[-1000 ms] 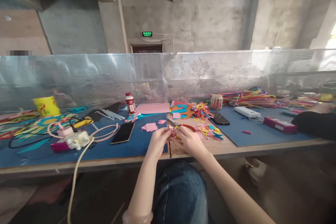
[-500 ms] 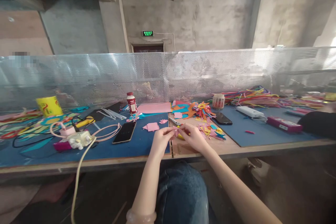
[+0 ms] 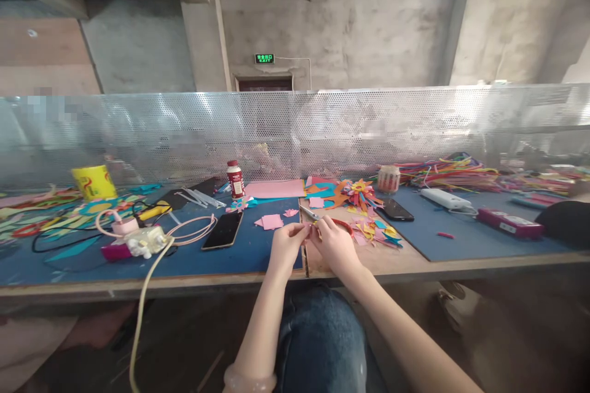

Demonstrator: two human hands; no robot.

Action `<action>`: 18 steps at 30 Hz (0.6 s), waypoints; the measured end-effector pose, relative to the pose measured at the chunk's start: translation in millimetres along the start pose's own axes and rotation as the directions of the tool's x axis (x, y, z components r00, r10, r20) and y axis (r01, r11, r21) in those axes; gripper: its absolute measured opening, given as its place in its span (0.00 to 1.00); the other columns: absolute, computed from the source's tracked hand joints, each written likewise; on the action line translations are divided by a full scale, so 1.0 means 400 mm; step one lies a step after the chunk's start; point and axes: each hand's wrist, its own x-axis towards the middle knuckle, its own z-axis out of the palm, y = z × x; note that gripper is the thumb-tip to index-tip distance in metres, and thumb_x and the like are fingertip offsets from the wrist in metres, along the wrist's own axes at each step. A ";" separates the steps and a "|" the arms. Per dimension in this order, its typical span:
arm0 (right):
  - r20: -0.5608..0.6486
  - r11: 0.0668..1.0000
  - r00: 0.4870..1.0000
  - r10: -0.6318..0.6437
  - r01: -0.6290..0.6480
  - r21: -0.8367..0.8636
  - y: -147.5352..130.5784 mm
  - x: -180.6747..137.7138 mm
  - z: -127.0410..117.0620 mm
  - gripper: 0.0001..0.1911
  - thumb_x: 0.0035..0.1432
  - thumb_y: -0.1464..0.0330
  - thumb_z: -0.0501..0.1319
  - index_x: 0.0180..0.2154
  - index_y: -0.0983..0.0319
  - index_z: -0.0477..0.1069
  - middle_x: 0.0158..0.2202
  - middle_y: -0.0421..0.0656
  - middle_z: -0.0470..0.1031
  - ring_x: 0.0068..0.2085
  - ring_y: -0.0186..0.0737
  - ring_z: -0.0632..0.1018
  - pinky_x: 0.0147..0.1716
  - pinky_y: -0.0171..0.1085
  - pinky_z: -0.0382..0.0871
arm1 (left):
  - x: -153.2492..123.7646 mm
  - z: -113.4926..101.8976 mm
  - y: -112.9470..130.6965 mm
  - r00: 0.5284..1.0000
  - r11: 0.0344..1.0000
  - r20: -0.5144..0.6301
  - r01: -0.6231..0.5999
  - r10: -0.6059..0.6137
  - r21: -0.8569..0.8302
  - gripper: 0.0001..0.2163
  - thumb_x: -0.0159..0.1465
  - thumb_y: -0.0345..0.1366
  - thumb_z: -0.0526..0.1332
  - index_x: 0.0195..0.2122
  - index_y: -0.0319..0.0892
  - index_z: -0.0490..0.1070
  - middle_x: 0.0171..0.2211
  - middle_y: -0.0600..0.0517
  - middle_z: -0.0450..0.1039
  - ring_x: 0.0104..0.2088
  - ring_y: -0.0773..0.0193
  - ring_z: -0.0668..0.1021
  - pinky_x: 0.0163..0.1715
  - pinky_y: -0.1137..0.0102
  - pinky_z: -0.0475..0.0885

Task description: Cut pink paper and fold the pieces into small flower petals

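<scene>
Meeting above the front part of the surface (image 3: pixel 364 263), the left hand (image 3: pixel 286 248) and the right hand (image 3: pixel 336 244) bring their fingertips together. Between these fingertips there is a small pink piece (image 3: pixel 312 228), which is mostly covered by the fingers, so its exact shape I cannot tell. Both hands are pinching: the thumb and the first fingers of each one are closed on this piece, and it sits at the tips, not inside the palms. The piece is therefore to the right of the left hand and to the left of the right hand.

Just beyond the right hand lie the scissors (image 3: pixel 310 213), with the metal end pointing away and the red handle partly hidden behind the fingers. To the left of the left hand, the pink squares (image 3: pixel 271 221) rest on the blue mat (image 3: pixel 258 255), and near them is a pink star-like cutout (image 3: pixel 291 212). On the right side of the right hand, the paper scraps (image 3: pixel 378 232) are spread in yellow, pink and blue. Behind these scraps stands out a many-coloured paper flower (image 3: pixel 359 194), close to a black phone (image 3: pixel 396 210).
</scene>
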 end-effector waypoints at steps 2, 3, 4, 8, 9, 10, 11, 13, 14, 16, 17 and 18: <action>-0.039 0.999 0.999 0.021 -0.019 0.050 -0.012 -0.003 0.003 0.09 0.56 0.69 0.52 0.29 0.62 0.69 0.29 0.44 0.71 0.25 0.35 0.71 0.22 0.31 0.59 | 0.002 -0.003 -0.002 1.000 0.999 -0.023 -0.019 0.019 -0.029 0.12 0.48 0.41 0.65 0.29 0.37 0.75 0.25 0.48 0.75 0.28 0.63 0.74 0.27 0.73 0.66; -0.053 0.993 0.998 0.040 -0.034 0.116 -0.014 -0.003 0.003 0.08 0.56 0.69 0.52 0.30 0.62 0.69 0.30 0.44 0.71 0.26 0.35 0.71 0.23 0.32 0.61 | 0.002 -0.005 -0.003 0.999 0.999 -0.030 -0.022 0.021 -0.042 0.13 0.48 0.41 0.65 0.30 0.37 0.75 0.26 0.48 0.75 0.28 0.63 0.74 0.26 0.73 0.66; -0.061 0.979 0.996 0.069 -0.056 0.194 -0.014 -0.002 0.001 0.08 0.56 0.68 0.53 0.30 0.61 0.70 0.29 0.43 0.71 0.26 0.35 0.71 0.25 0.32 0.63 | 0.003 -0.006 -0.004 0.999 0.998 -0.030 -0.022 0.021 -0.051 0.13 0.48 0.41 0.65 0.30 0.37 0.75 0.26 0.48 0.75 0.28 0.63 0.74 0.26 0.74 0.65; -0.026 0.895 0.986 0.163 -0.136 0.425 -0.012 0.006 -0.013 0.09 0.55 0.67 0.54 0.29 0.62 0.71 0.27 0.42 0.72 0.27 0.35 0.71 0.29 0.34 0.66 | 0.003 -0.014 -0.006 1.000 0.997 0.003 -0.020 0.020 -0.076 0.13 0.48 0.42 0.65 0.30 0.37 0.75 0.28 0.48 0.75 0.30 0.62 0.75 0.23 0.75 0.62; -0.015 0.887 0.986 0.165 -0.142 0.439 -0.015 0.007 -0.016 0.09 0.55 0.67 0.54 0.29 0.62 0.71 0.27 0.42 0.72 0.27 0.35 0.71 0.29 0.34 0.66 | 0.002 -0.016 -0.007 1.000 0.996 0.014 -0.019 0.021 -0.087 0.13 0.48 0.42 0.65 0.30 0.37 0.75 0.28 0.48 0.75 0.31 0.62 0.75 0.23 0.76 0.62; -0.013 0.889 0.987 0.160 -0.139 0.436 -0.018 0.007 -0.017 0.09 0.55 0.67 0.54 0.29 0.62 0.71 0.26 0.42 0.72 0.27 0.35 0.71 0.29 0.34 0.66 | 0.002 -0.019 -0.007 1.000 0.995 0.020 -0.014 0.016 -0.100 0.13 0.48 0.41 0.65 0.30 0.37 0.75 0.28 0.47 0.75 0.31 0.62 0.75 0.23 0.76 0.62; -0.018 0.900 0.989 0.150 -0.128 0.416 -0.023 0.006 -0.018 0.09 0.55 0.68 0.53 0.28 0.62 0.71 0.26 0.42 0.71 0.26 0.35 0.71 0.29 0.34 0.66 | 0.003 -0.021 -0.008 1.000 0.993 0.020 -0.003 0.006 -0.115 0.12 0.48 0.41 0.65 0.29 0.37 0.75 0.28 0.47 0.75 0.31 0.63 0.75 0.23 0.76 0.61; -0.051 0.941 0.993 0.106 -0.084 0.328 -0.036 0.002 -0.014 0.10 0.56 0.68 0.52 0.27 0.61 0.70 0.27 0.42 0.70 0.28 0.35 0.71 0.28 0.33 0.65 | 0.004 -0.024 -0.010 1.000 0.990 0.015 0.016 -0.014 -0.142 0.12 0.48 0.41 0.65 0.28 0.37 0.75 0.27 0.47 0.75 0.30 0.64 0.74 0.23 0.76 0.61; -0.070 0.963 0.995 0.074 -0.053 0.263 -0.042 -0.001 -0.009 0.10 0.57 0.69 0.52 0.27 0.61 0.69 0.28 0.43 0.70 0.30 0.36 0.71 0.28 0.33 0.65 | 0.005 -0.025 -0.010 1.000 0.988 0.010 0.020 -0.019 -0.152 0.12 0.47 0.41 0.65 0.27 0.36 0.75 0.27 0.47 0.74 0.29 0.64 0.74 0.23 0.76 0.61; -0.106 0.992 0.994 0.012 0.001 0.128 -0.053 -0.007 0.001 0.10 0.57 0.70 0.51 0.28 0.61 0.69 0.30 0.44 0.70 0.34 0.38 0.71 0.27 0.32 0.64 | 0.007 -0.025 -0.011 1.000 0.985 -0.005 0.015 -0.016 -0.171 0.12 0.46 0.41 0.66 0.26 0.36 0.75 0.25 0.48 0.74 0.26 0.66 0.73 0.23 0.75 0.61; -0.116 0.996 0.993 -0.009 0.019 0.084 -0.057 -0.010 0.006 0.10 0.58 0.70 0.51 0.29 0.61 0.70 0.31 0.45 0.70 0.35 0.39 0.71 0.27 0.32 0.64 | 0.007 -0.025 -0.010 1.000 0.983 -0.017 0.011 -0.015 -0.185 0.11 0.46 0.40 0.66 0.25 0.36 0.75 0.24 0.49 0.73 0.26 0.66 0.72 0.23 0.75 0.61; -0.123 0.997 0.992 -0.016 0.025 0.072 -0.059 -0.013 0.010 0.11 0.58 0.70 0.50 0.31 0.61 0.70 0.32 0.46 0.70 0.36 0.40 0.72 0.27 0.32 0.64 | 0.007 -0.024 -0.009 0.999 0.980 -0.030 0.012 -0.018 -0.200 0.11 0.45 0.40 0.66 0.25 0.36 0.75 0.23 0.49 0.73 0.25 0.67 0.72 0.22 0.75 0.61</action>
